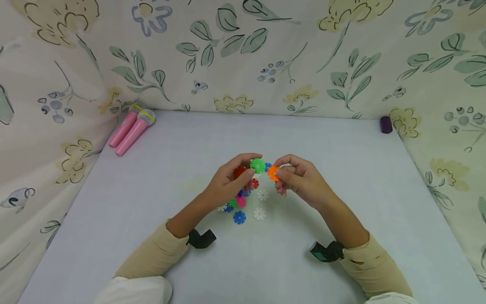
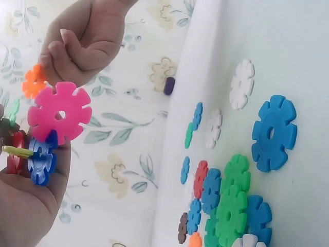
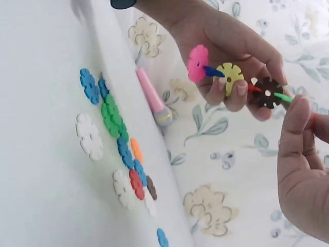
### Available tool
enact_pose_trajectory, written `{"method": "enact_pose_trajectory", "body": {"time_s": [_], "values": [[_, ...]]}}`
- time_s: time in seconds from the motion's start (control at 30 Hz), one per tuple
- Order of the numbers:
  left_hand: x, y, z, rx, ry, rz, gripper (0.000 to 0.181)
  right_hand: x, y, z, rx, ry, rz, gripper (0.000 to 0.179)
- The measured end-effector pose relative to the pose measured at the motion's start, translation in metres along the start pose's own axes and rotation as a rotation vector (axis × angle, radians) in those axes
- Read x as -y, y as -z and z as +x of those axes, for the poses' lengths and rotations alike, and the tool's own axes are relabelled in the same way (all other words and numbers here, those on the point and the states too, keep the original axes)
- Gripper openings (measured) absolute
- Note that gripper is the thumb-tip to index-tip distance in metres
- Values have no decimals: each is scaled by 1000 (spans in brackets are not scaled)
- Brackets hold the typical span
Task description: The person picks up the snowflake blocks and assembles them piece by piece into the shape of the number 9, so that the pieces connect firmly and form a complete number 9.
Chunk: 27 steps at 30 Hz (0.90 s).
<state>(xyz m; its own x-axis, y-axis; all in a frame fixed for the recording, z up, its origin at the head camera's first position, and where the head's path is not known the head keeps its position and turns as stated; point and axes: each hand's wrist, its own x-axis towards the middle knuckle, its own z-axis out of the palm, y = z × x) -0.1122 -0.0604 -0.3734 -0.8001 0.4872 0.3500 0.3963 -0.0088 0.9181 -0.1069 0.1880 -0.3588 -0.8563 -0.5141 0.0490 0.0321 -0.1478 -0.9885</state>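
Chain [image 3: 234,73] of notched, flower-shaped discs hangs above the surface [image 1: 159,202], gripped in the left hand [image 1: 229,179], whose fingers curl round its middle. Along it run a pink disc [image 3: 197,63], a blue disc [image 3: 214,72], a yellow disc [image 3: 236,72], a red disc [image 3: 254,88], a brown disc [image 3: 266,99] and, at the far end, a green disc [image 1: 257,166]. Just beside that green end, the right hand [image 1: 305,181] pinches an orange disc [image 1: 273,173] between thumb and fingers; whether the two discs touch, I cannot tell. Below the hands, loose discs lie in a loose cluster, among them a large blue one [image 1: 239,218] and two white ones [image 1: 260,214], with green, red, brown and orange pieces close together. Two pink microphones [image 1: 132,136] lie side by side at the far left corner, and a dark purple object [image 1: 385,125] stands at the far right. Flowered cloth [image 1: 235,71] hangs behind.
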Motion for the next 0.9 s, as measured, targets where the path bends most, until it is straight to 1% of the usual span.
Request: {"method": "enact_pose_trajectory", "body": {"time_s": [0.1, 0.2, 0.3, 0.47, 0.63, 0.8, 0.9], "values": [[2, -1, 0, 16, -63, 60, 40, 2, -2, -1, 18, -14, 67, 13], [3, -2, 0, 23, -118, 121, 42, 3, -4, -2, 36, -22, 99, 13], [4, -3, 1, 17, -154, 149, 42, 3, -5, -2, 37, -23, 109, 13], [5, -4, 1, 5, -204, 177, 41, 3, -6, -2, 14, -25, 133, 13], [6, -7, 0, 12, -240, 218, 42, 3, -6, -2, 8, -24, 179, 13], [7, -11, -3, 25, -246, 236, 42, 2, -8, -2, 33, -24, 226, 14], [7, -13, -4, 26, -264, 248, 43, 0, -9, -3, 46, -34, 273, 14]]}}
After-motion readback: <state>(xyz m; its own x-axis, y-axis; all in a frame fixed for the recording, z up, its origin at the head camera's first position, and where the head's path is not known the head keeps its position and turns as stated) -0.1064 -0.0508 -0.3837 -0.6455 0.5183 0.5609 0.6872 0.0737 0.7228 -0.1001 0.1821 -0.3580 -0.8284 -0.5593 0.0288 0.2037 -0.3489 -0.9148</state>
